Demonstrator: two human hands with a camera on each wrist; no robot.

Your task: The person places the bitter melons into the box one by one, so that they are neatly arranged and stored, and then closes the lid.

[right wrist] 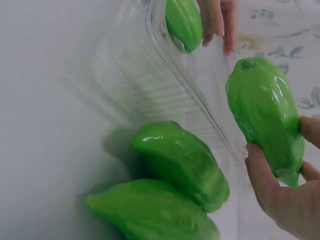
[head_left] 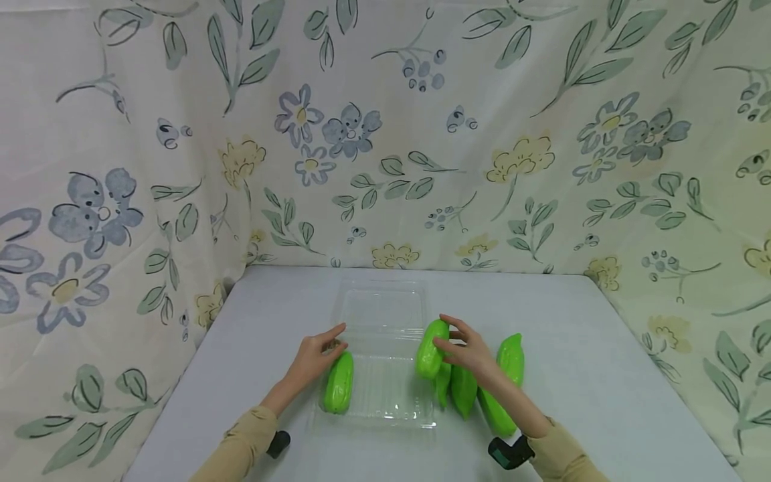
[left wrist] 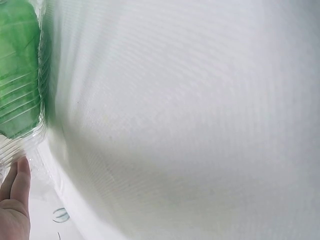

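My right hand [head_left: 472, 351] grips a smooth green papaya [head_left: 432, 349] between thumb and fingers, raised over the right side of a clear plastic clamshell box [head_left: 385, 423]. In the right wrist view this papaya [right wrist: 265, 115] stands tilted, stem scar up and pointed tip down. Another green papaya [head_left: 338, 383] lies lengthwise inside the box against its left wall. My left hand [head_left: 314, 358] is at the box's left edge, by the far end of that papaya, with fingers extended. In the left wrist view its fingertips [left wrist: 22, 167] are right at the ribbed plastic wall.
Several more green papayas [head_left: 512, 361] lie on the white table [head_left: 578, 348] to the box's right, partly behind my right forearm. The box's lid [head_left: 382, 304] lies folded back on the far side. A flower-printed curtain [head_left: 385, 134] hangs behind the table and along both sides.
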